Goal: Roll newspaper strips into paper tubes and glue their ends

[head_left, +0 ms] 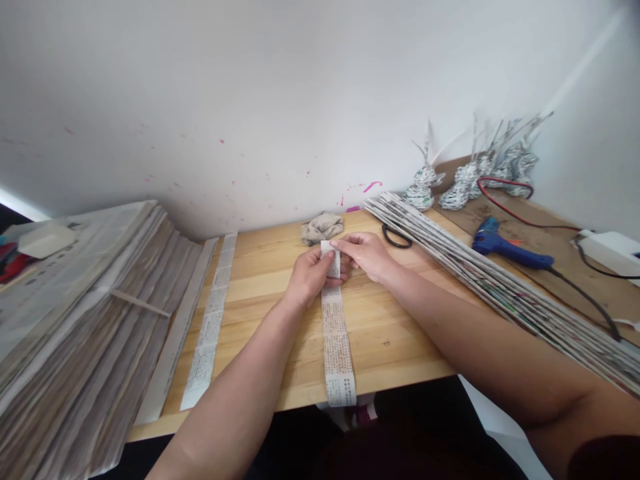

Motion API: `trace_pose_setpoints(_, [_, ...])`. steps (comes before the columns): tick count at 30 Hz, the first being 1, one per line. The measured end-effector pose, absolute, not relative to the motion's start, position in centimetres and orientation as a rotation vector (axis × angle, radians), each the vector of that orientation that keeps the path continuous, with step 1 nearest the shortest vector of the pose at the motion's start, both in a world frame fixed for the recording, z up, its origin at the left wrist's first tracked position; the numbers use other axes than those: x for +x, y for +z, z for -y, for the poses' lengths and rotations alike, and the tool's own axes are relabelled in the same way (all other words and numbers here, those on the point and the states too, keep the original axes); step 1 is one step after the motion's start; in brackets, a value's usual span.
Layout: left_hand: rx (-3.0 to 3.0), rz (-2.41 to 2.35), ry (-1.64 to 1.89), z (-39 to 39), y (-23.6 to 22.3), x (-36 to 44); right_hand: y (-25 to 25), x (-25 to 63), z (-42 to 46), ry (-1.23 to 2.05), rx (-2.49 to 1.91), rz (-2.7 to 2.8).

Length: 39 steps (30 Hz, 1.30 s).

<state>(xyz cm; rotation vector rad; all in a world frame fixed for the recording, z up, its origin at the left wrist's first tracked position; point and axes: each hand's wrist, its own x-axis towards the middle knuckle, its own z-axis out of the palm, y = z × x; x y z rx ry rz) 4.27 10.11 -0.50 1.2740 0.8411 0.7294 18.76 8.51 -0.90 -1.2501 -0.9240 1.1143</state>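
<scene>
A long newspaper strip [337,333] runs from my hands down over the table's front edge, its print facing up. My left hand [311,272] grips the strip near its far end, thumb on top and fingers underneath. At the upper right corner of that end, my right hand [365,255] pinches the paper between thumb and fingertips. A crumpled grey-brown cloth [321,227] lies just beyond both hands. Past my right hand rests a black loop handle [397,237], partly covered by rolled paper sticks.
Left on the wooden table [265,267] are stacked newspapers [115,320] and another cut strip [213,327]. Rolled paper sticks [475,273] lie diagonally at right. Beyond are a blue glue gun [515,250], a white power strip [610,252] and woven paper figures [423,189].
</scene>
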Motion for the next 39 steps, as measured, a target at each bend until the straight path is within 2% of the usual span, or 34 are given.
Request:
trace_pose_setpoints(11, [1.182,-0.953,0.776,-10.2,0.5,4.2,-0.3,19.6,-8.2,1.166,-1.157,1.029])
trace_pose_setpoints(20, [1.271,-0.925,0.779,-10.4,-0.4,4.1,0.1,19.6,-7.9,1.122,-1.165,1.168])
trace_pose_setpoints(39, [1.323,-0.883,0.768,-9.6,-0.4,4.3,-0.2,19.3,-8.3,1.143,-1.260,0.925])
